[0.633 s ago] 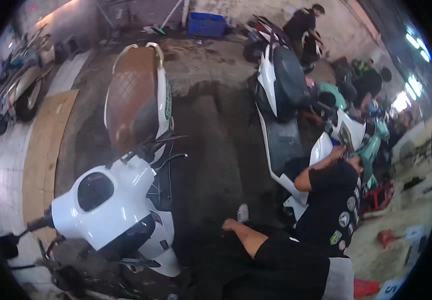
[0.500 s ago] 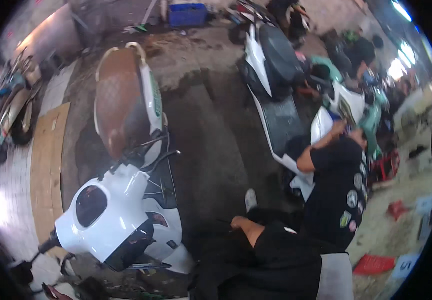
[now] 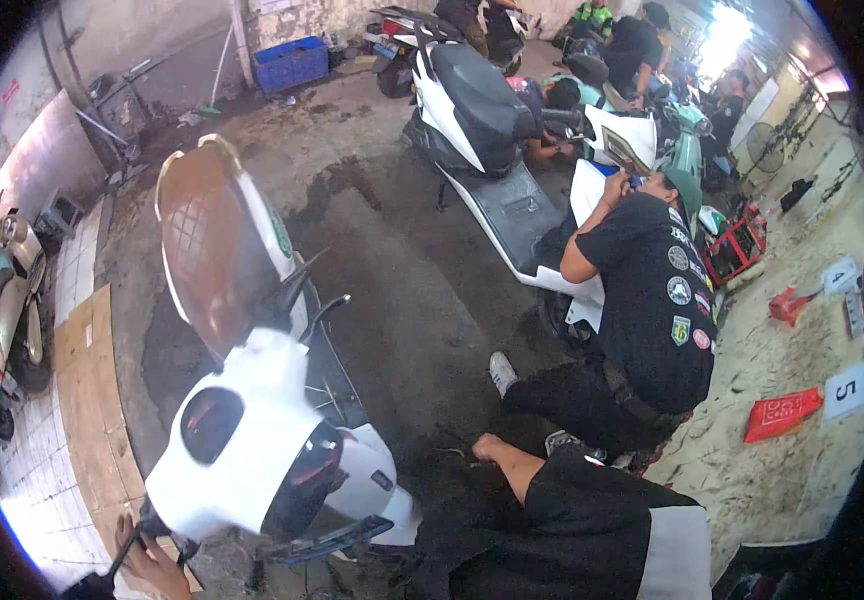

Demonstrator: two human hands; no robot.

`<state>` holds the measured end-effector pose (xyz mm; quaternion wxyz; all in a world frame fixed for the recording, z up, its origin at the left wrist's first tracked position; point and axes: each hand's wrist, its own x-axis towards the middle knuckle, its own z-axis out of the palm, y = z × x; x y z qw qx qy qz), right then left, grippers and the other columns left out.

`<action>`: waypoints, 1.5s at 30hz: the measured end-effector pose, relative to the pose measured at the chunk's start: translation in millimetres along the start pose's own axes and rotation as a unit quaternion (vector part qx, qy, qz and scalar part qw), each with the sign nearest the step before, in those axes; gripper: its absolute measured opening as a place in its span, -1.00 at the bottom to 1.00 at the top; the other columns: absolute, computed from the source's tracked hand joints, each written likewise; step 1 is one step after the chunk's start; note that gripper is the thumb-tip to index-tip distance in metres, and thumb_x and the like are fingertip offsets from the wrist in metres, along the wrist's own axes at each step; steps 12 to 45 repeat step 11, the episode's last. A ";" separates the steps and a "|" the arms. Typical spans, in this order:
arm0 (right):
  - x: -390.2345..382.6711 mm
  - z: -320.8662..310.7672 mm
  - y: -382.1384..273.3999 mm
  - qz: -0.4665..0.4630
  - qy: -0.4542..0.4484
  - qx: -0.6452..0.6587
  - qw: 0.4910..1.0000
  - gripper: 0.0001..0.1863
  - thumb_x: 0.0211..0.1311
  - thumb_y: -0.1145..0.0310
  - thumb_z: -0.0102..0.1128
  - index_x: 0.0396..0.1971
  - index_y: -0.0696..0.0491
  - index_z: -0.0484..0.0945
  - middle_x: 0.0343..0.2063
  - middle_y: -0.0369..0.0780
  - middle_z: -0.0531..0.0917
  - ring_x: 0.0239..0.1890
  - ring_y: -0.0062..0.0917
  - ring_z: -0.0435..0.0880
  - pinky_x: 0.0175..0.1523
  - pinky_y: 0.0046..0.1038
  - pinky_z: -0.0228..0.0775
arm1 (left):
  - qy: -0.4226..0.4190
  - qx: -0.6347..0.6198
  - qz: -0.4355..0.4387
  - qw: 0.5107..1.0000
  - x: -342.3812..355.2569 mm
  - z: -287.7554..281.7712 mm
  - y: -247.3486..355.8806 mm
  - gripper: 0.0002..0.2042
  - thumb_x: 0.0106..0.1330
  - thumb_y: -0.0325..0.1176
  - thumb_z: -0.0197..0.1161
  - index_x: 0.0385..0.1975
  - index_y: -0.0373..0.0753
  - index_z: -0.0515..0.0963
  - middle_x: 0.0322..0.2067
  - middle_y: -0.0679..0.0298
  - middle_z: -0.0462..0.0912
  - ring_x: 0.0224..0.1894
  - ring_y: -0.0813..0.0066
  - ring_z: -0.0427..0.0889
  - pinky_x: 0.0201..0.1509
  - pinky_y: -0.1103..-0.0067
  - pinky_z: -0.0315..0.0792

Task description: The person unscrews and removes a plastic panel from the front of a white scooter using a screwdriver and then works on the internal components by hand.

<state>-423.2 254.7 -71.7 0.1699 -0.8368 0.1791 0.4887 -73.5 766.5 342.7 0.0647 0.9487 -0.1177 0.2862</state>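
In front of me stands a scooter with a white front cowl [image 3: 252,440], a dark headlight and a brown seat [image 3: 217,250]. At the lower left, my left hand [image 3: 157,570] has its fingers around the end of the scooter's dark handlebar [image 3: 137,540]. My right hand [image 3: 497,448] is closed, to the right of the cowl and apart from it. Something thin and dark, perhaps a slim tool, pokes out from its fingers; its kind cannot be made out. The black sleeve [image 3: 577,515] with a grey panel hides part of the lower view.
A person in a black shirt [image 3: 642,290] crouches at the right by a second white scooter [image 3: 512,210]. Cardboard [image 3: 92,370] lies on the left. A blue crate [image 3: 292,65] stands at the back. Red pouches [image 3: 782,413] rest along the right side. More motorbikes and people fill the far right.
My view has shifted, and the white cowl now sits lower and farther right in it. My left hand has come into view on the handlebar. The crouching person's green cap now shows.
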 end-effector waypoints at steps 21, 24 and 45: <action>-83.4 70.5 -128.3 0.120 0.273 0.082 0.951 -0.57 0.07 0.31 0.15 0.01 -0.02 0.44 0.07 -0.12 0.43 0.08 -0.40 0.41 0.11 -0.42 0.24 | -0.322 -0.094 0.044 0.941 21.7 -22.9 -23.3 -0.36 0.21 0.02 0.21 0.29 0.00 0.25 0.35 0.12 0.14 0.45 0.08 -0.11 0.43 0.02 -0.38; -83.4 70.5 -128.3 0.120 0.273 0.082 0.951 -0.57 0.07 0.31 0.15 0.01 -0.02 0.44 0.07 -0.12 0.43 0.08 -0.40 0.41 0.11 -0.42 0.24 | -0.322 -0.094 0.044 0.941 21.7 -22.9 -23.3 -0.36 0.21 0.02 0.21 0.29 0.00 0.25 0.35 0.12 0.14 0.45 0.08 -0.11 0.43 0.02 -0.38; -83.4 70.5 -128.3 0.120 0.273 0.082 0.951 -0.57 0.07 0.31 0.15 0.01 -0.02 0.44 0.07 -0.12 0.43 0.08 -0.40 0.41 0.11 -0.42 0.24 | -0.322 -0.094 0.044 0.941 21.7 -22.9 -23.3 -0.36 0.21 0.02 0.21 0.29 0.00 0.25 0.35 0.12 0.14 0.45 0.08 -0.11 0.43 0.02 -0.38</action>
